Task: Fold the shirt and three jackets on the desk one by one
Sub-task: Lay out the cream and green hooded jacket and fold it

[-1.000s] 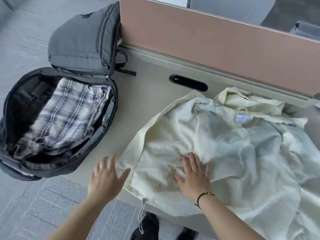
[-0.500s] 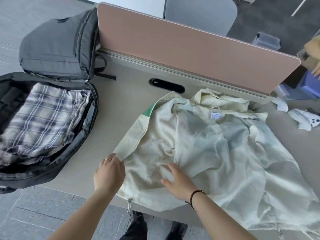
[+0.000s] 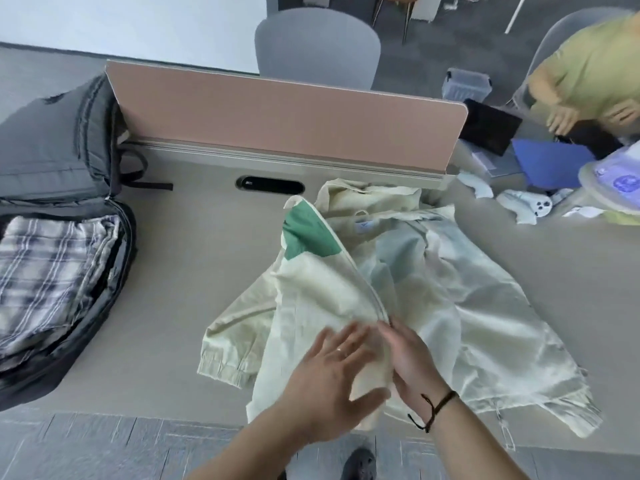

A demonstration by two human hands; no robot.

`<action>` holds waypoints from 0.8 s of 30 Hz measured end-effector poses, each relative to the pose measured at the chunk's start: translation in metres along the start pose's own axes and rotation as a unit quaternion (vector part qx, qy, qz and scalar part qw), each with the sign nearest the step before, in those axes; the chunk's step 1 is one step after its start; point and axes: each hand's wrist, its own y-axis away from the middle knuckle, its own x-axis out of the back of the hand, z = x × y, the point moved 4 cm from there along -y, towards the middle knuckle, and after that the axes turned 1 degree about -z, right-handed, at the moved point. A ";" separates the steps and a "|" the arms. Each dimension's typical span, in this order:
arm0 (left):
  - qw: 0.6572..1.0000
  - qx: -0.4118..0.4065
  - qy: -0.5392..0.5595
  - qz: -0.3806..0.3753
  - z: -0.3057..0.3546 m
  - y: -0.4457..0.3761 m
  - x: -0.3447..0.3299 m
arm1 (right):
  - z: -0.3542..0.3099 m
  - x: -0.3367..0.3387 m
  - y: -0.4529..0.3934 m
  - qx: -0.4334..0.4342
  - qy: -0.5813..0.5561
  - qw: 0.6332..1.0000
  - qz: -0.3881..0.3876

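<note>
Jacket: the pale yellow jacket (image 3: 408,299) lies opened on the desk (image 3: 194,271), lining up, collar toward the divider (image 3: 284,133); its left front panel, with a green patch (image 3: 308,237), is turned over onto the middle.
Left hand: the left hand (image 3: 332,386) lies flat on the folded panel near the hem, fingers spread and straight, pressing the cloth down.
Right hand: the right hand (image 3: 412,362) sits just beside it at the zipper edge; its fingers look bent onto that edge, but blur hides whether they pinch it, so I cannot tell its grip.
Handling: judged thin, light and limp, with a slick lining; it should slide and crease easily and will not keep a fold unless smoothed flat.
Where to hold: probably the stiffer zipper edge, hem or cuff (image 3: 221,365), which give firmer purchase than the loose lining.
Shirt: a plaid shirt (image 3: 52,271) lies folded in the open backpack (image 3: 104,306) at left.
</note>
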 end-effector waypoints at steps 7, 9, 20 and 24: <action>0.945 0.328 -0.011 0.007 -0.125 0.062 -0.066 | 0.102 0.085 -0.026 -0.056 0.386 0.921 -0.004; 0.927 0.365 0.058 0.064 -0.135 0.078 -0.062 | 0.107 0.089 -0.019 -0.018 0.412 0.911 0.002; 0.908 0.406 -0.069 -0.080 -0.101 0.069 -0.099 | 0.176 0.134 0.001 0.151 0.675 0.719 -0.067; 0.890 0.421 -0.110 -0.138 -0.107 0.075 -0.098 | 0.183 0.176 0.016 0.192 0.672 0.713 -0.057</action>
